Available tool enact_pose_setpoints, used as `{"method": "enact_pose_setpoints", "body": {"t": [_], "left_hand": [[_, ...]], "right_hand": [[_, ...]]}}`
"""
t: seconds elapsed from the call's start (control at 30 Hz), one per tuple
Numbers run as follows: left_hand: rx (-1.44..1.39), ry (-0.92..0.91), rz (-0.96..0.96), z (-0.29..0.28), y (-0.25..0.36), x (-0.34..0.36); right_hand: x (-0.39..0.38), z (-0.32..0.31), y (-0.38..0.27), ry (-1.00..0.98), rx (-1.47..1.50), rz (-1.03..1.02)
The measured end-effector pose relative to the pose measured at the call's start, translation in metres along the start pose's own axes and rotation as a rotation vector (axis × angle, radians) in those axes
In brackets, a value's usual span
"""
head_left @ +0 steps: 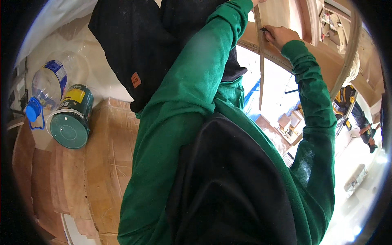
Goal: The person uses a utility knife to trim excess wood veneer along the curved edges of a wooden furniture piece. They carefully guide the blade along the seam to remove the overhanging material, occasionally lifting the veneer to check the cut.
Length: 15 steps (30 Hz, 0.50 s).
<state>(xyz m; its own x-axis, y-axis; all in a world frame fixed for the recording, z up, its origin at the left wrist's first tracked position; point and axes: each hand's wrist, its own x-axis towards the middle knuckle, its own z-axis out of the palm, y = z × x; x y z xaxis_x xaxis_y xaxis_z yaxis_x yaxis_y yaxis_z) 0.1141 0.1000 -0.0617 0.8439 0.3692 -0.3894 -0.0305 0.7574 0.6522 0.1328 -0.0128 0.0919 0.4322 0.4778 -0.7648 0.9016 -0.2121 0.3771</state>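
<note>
My right hand (pixel 284 37) is closed on a small dark flat piece (pixel 263 29), which pokes out past the fingers; its kind cannot be made out. That hand rests at a long wooden board (pixel 310 55), beside a thin wooden strip (pixel 261 53) that runs down from the top. At the top edge only a sliver of my left hand (pixel 257 2) shows near the upper end of that strip, its fingers cut off by the picture's rim. Both arms reach forward in green sleeves.
Left of me stand a dark green bucket (pixel 71 131) and a clear bottle with a blue cap (pixel 49 83), near brown cardboard sheets (pixel 108 143). A curved wooden edge (pixel 347 61) rises at the right. Farther right, another person (pixel 359 116) is in the bright room.
</note>
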Motion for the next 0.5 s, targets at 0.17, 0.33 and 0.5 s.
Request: {"method": "enact_pose_setpoints", "body": {"t": [0.17,0.33,0.5], "left_hand": [[0.05,0.013,0.045,0.001,-0.003,0.0025],[0.05,0.031,0.015,0.0036,-0.0068,0.0061],[0.056,0.026,0.029,0.0028,-0.0052,0.0054]], "right_hand": [[0.0,0.0014,0.0006,0.018,0.026,0.008],[0.0016,-0.0025,-0.0044,-0.008,0.0,0.053],[0.0027,-0.0056,-0.0066,-0.026,0.044,0.066]]}}
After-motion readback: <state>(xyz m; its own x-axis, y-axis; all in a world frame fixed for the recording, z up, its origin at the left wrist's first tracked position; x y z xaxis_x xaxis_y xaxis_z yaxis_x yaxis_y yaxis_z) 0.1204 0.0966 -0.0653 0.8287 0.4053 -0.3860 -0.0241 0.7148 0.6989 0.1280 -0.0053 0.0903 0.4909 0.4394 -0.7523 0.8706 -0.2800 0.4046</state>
